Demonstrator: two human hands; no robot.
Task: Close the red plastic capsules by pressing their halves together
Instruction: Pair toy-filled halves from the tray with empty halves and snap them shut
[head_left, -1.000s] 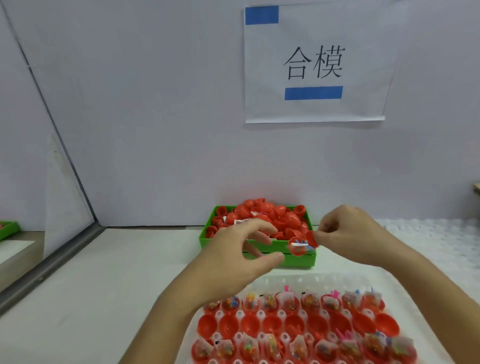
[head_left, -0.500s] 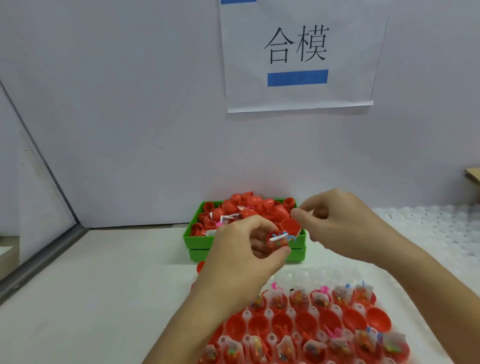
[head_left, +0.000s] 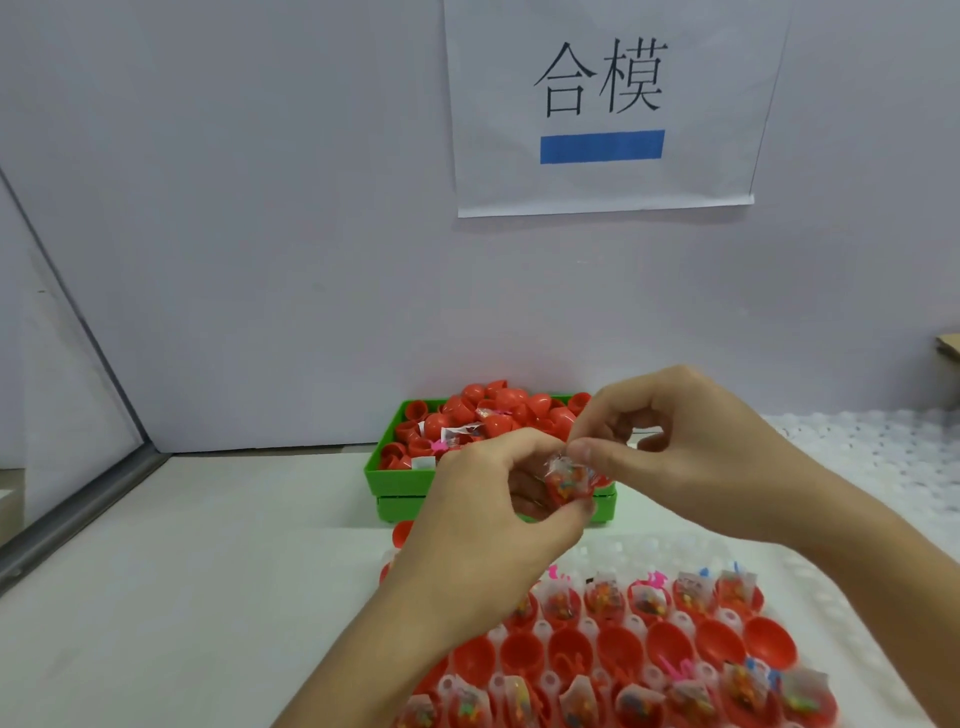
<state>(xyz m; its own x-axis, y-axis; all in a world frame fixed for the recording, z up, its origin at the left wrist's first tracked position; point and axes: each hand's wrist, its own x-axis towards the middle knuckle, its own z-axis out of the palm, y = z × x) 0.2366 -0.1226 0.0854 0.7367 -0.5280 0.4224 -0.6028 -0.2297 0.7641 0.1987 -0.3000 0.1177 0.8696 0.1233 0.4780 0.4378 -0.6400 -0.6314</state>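
Red capsule half (head_left: 567, 486), filled with a clear packet of coloured bits, is gripped by the curled fingers of the left hand (head_left: 493, 512) above the green bin (head_left: 395, 486); the packet's top is pinched by the right hand (head_left: 691, 447) fingers.

The left hand (head_left: 498, 499) hides most of the capsule half (head_left: 569, 486).
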